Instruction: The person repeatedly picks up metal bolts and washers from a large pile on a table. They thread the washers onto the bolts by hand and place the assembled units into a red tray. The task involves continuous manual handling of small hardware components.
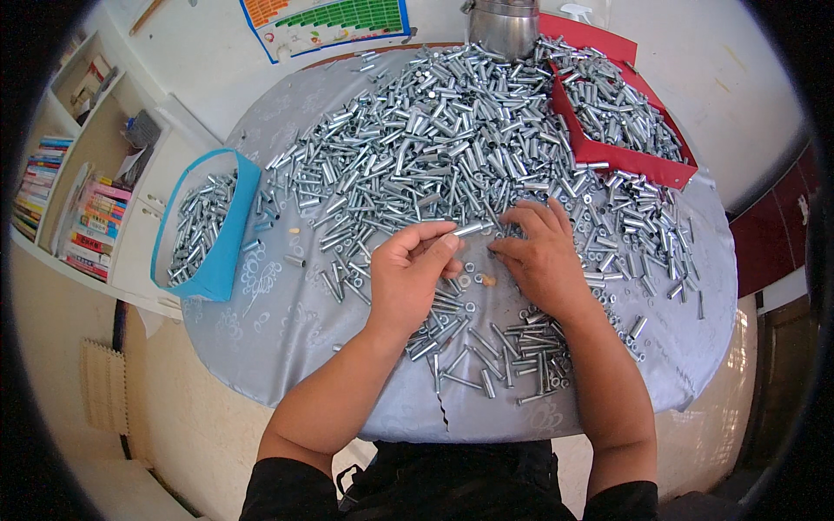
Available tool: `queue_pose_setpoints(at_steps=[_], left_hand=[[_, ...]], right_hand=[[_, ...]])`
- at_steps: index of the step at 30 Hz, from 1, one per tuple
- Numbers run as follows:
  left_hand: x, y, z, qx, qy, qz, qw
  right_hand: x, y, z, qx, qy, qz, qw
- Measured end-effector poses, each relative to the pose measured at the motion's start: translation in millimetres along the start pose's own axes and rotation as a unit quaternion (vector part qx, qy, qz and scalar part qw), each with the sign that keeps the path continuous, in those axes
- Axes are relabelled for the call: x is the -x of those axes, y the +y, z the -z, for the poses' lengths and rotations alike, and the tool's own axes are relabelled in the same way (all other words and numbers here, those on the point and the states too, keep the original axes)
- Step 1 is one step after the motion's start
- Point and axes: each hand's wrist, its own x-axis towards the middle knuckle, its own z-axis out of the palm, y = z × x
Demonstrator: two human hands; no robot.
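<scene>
My left hand [412,276] pinches a silver sleeve bolt [470,230] between thumb and forefinger, its far end pointing right toward the other hand. Close by on the right, my right hand [547,260] is curled palm down at the near edge of a big pile of silver bolts and sleeves [443,148]. Its thumb and fingers bend toward each other; what lies between them is too small to make out. Below and between the hands are several nuts and washers [470,268] and a small tan piece [488,280]. Loose bolts [504,347] lie scattered nearer me.
A blue box [228,247] of metal parts stands at the left of the round, grey-clothed table [287,347]. At the back right sits a red box [630,163] filled with sleeves, beside a steel canister [506,30]. A bookshelf [130,187] stands beyond the left edge.
</scene>
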Motion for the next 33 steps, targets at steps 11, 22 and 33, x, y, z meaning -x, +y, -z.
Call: queue_pose_setpoints(at_steps=[11,22,33], left_hand=[[-1.1,-1.9,-2.3,-0.010,-0.001,0.015,1.000],[3.6,-2.5,-4.3,-0.036,-0.038,0.022,0.998],[3.0,-1.0,-4.0,-0.042,-0.051,0.024,0.998]], right_hand=[[0.7,1.6,-1.8,-0.007,-0.013,-0.042,0.999],[7.0,-14.3,7.2,-0.415,0.072,-0.282,0.862],[8.8,-11.1,11.8,-0.585,0.035,-0.272,0.763]])
